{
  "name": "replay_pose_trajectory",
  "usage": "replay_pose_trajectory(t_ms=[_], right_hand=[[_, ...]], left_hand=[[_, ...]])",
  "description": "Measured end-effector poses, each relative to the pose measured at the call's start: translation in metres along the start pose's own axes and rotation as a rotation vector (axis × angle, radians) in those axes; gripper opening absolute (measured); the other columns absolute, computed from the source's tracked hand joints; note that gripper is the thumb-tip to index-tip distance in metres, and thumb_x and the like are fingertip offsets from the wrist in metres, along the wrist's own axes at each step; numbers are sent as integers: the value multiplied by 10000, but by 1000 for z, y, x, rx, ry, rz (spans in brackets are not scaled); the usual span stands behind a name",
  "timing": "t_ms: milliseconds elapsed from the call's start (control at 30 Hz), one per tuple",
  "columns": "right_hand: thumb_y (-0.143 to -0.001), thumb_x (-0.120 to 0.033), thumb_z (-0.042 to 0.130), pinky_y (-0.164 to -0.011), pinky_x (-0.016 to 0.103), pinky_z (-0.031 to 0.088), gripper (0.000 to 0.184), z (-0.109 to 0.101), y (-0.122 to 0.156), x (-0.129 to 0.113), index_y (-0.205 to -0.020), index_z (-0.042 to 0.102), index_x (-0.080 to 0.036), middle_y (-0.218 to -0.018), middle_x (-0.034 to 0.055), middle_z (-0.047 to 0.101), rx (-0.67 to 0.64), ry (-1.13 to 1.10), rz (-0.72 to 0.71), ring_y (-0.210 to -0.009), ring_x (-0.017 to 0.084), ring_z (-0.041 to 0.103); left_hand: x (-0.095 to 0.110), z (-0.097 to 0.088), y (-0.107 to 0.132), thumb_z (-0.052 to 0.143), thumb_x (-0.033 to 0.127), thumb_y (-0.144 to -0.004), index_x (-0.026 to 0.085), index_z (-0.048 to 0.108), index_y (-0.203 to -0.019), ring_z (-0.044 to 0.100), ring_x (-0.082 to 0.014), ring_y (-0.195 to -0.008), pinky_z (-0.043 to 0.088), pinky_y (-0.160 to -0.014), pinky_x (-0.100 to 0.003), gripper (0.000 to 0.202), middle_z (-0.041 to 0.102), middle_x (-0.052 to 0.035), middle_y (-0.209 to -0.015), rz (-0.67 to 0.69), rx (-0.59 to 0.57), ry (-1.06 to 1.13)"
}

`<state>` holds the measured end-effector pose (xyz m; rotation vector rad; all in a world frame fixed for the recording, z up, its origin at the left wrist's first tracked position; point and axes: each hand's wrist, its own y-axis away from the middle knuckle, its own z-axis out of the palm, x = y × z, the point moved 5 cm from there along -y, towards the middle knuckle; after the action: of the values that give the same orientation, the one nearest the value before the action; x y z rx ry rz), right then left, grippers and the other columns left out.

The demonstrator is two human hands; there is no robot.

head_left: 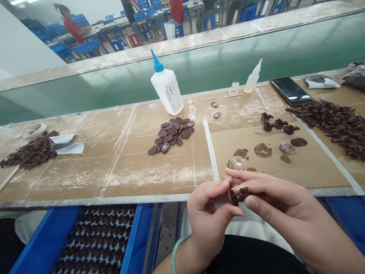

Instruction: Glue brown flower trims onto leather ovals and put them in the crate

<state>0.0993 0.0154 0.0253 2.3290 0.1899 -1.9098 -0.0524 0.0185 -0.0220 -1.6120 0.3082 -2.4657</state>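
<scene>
Pinching a small dark brown piece (241, 195) between them, the person's left hand (207, 224) and right hand (273, 205) curl closed, fingertips meeting over the workbench's front edge (114, 199). From the hands, a small clear glass dish (236, 163) sits at twelve o'clock and a white squeeze bottle (167, 89) stands at eleven. A heap of brown discs (171, 135) lies at ten o'clock, and a blue tray (97, 239) of dark pieces sits at eight.
</scene>
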Motion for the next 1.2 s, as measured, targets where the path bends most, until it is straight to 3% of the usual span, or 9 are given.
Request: replay_pose_trajectory(t_ms=[267, 400, 600, 767, 1033, 1200], right_hand=[[-954, -359, 702, -1068, 306, 525, 100, 2, -3, 2, -936, 801, -356, -1335, -22, 732, -26, -79, 30, -1282, 202, 649], [-941, -342, 712, -1022, 260, 541, 92, 3, -12, 3, -921, 799, -317, -1339, -2, 724, -71, -189, 88, -1282, 187, 645], [-924, -221, 688, -980, 185, 531, 126, 10, -27, -4, -838, 778, -240, -1145, 31, 794, -174, -329, 129, -1413, 178, 525], [-914, -184, 671, -999, 211, 516, 135, 12, -35, -11, -807, 752, -197, -1118, 66, 805, -215, -380, 120, -1397, 200, 547], [-922, -182, 655, -1017, 218, 493, 150, 11, -35, -15, -805, 746, -201, -1066, 68, 816, -232, -374, 114, -1418, 179, 521], [-913, -186, 661, -1019, 298, 518, 165, 9, -34, -17, -772, 741, -216, -1010, 62, 814, -208, -360, 98, -1409, 236, 536]], left_hand=[[2, -2, -1, 894, 298, -779, 253, 800, -1087, 757, -145, -902, 608, -854, -200, 324, 801, -20, -1004, 53, 34, -79], [-3, -7, -2, 901, 270, -773, 263, 803, -1059, 768, -165, -933, 624, -852, -223, 302, 803, -18, -1025, 18, 82, -62], [-1, -11, -3, 920, 314, -746, 288, 803, -1002, 784, -208, -962, 643, -857, -286, 283, 819, -19, -1004, 12, 171, -35], [1, -13, -6, 936, 325, -720, 279, 801, -955, 791, -229, -928, 657, -824, -320, 275, 822, -24, -974, 13, 221, -44], [2, -13, -7, 929, 358, -727, 284, 801, -972, 786, -189, -940, 640, -849, -261, 287, 823, -20, -1004, 35, 233, -51], [2, -11, -7, 936, 374, -711, 287, 799, -955, 790, -192, -893, 646, -807, -268, 293, 823, -13, -981, 38, 239, -64]])
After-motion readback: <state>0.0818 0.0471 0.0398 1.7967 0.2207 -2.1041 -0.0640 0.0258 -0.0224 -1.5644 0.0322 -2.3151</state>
